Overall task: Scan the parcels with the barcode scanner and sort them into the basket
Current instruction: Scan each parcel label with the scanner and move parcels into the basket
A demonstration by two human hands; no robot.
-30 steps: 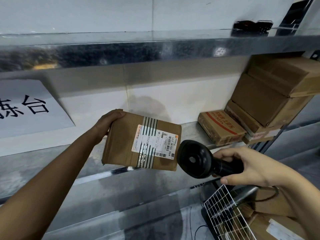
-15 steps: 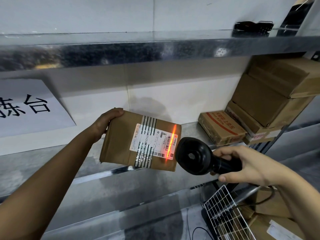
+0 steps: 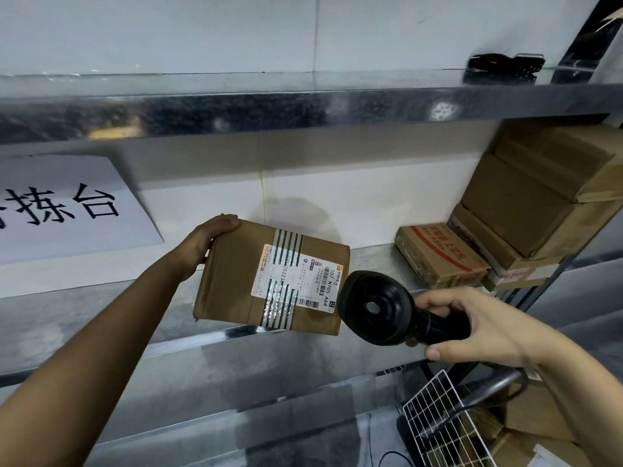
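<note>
Lower right: white wire basket (image 3: 435, 416). Right grip (image 3: 478, 325) clenched round black handheld barcode scanner (image 3: 374, 306), its head overlapping the right edge of brown cardboard parcel (image 3: 232, 281), centre, held by left grip (image 3: 205, 241). Stacked cardboard boxes (image 3: 526, 210) behind, right.

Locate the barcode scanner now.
Head view, right of centre: the right hand grips the barcode scanner, its head beside the right edge of the parcel held by the left hand.
</note>
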